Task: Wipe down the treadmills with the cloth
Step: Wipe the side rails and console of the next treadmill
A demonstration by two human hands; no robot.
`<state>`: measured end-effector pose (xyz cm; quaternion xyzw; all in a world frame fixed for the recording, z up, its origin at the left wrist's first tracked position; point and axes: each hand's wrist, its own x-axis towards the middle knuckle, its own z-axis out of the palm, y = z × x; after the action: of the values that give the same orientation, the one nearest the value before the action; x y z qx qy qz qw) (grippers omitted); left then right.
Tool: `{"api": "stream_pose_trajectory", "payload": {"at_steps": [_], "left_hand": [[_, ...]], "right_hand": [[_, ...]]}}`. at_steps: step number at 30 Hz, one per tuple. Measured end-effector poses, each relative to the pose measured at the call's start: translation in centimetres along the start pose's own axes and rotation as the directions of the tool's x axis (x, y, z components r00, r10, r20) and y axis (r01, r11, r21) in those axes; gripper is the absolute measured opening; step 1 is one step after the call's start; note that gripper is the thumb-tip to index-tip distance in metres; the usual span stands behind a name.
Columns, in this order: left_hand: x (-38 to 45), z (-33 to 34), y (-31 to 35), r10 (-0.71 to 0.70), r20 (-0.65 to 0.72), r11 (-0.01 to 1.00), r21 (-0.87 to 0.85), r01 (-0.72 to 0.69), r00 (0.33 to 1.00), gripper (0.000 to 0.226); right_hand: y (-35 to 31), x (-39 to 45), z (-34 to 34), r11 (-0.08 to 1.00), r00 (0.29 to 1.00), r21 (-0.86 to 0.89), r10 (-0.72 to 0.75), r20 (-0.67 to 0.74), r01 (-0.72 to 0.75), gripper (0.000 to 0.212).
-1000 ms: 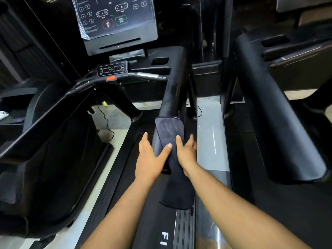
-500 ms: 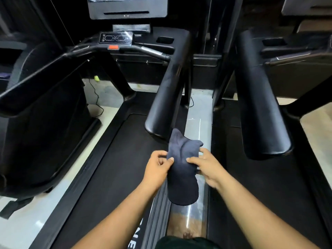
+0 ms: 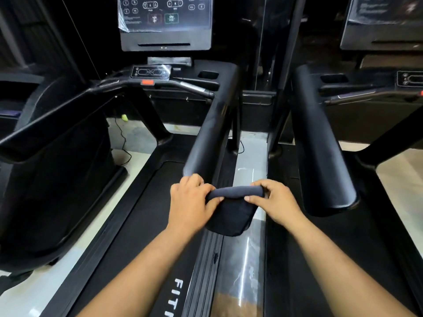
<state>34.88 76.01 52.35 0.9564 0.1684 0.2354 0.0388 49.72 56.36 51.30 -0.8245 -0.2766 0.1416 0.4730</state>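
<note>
both hands — left hand (image 3: 191, 202) & right hand (image 3: 275, 202) — pinch folded cloth (image 3: 231, 209) just below treadmill handrail (image 3: 212, 133).

Cloth (image 3: 231, 211) between both hands, just before handrail (image 3: 212, 133) end; console (image 3: 164, 24) behind.

Two bare forearms enter from the bottom edge, with no sleeve, watch, bracelet or glove on either one as far as the frame reaches. The left hand (image 3: 192, 202) and the right hand (image 3: 278, 203) are also uncovered, with no rings showing on the fingers (image 3: 250, 198). The fingernails are short and unpainted. Nothing of the person's clothing is visible above the forearms.
</note>
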Motion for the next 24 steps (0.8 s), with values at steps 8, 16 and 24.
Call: {"api": "stream_pose_trajectory", "payload": {"at_steps": [8,16,24], "left_hand": [[6.6,-0.4,-3.3,-0.391,0.058,0.911,-0.121,0.395,0.919,0.037],[7.2,2.6,-7.0,-0.448,0.206,0.556,-0.697,0.452,0.87,0.059],[10.0,2.1,-6.5,-0.28,0.399,0.713,-0.522,0.468,0.873,0.1]], "right_hand": [[-6.1,6.6,9.1,0.979,0.948,0.005,-0.197,-0.249,0.205,0.066],[-5.1,10.5,13.3,0.91,0.913,-0.072,-0.405,0.057,0.408,0.062],[-5.6,19.1,12.2,0.976,0.982,0.141,-0.154,-0.105,0.168,0.054]]}}
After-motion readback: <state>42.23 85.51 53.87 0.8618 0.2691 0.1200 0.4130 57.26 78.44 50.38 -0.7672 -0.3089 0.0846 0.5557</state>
